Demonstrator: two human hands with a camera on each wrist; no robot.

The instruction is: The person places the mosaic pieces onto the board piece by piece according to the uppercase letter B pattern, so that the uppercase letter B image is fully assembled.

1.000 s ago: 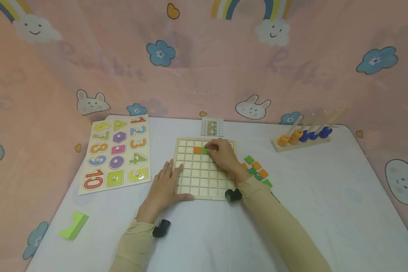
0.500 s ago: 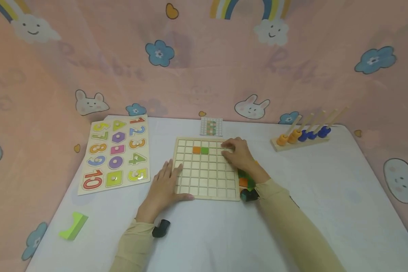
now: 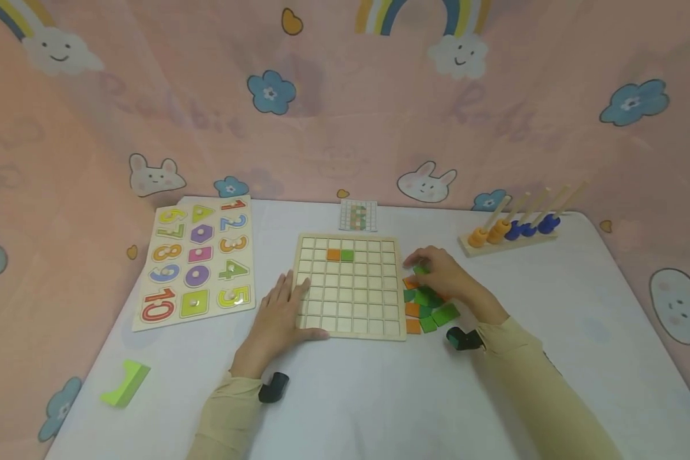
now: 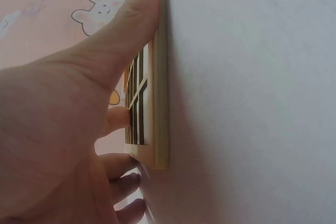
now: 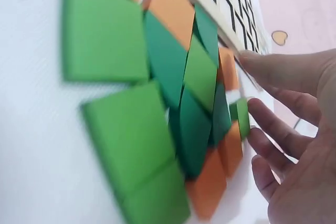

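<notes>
Right hand [image 3: 441,275] moved rightward, partly hiding tiles [image 3: 445,314].

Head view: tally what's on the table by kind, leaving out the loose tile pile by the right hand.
Beige wooden grid board: 1
Orange square tile set in it: 1
Green square tile set in it: 1
Small white rectangular pattern card: 1
Beige wooden number-and-shape puzzle board, pieces included: 1
Wooden peg rack, beads included: 1
Light green notched block: 1
Total: 7
</notes>
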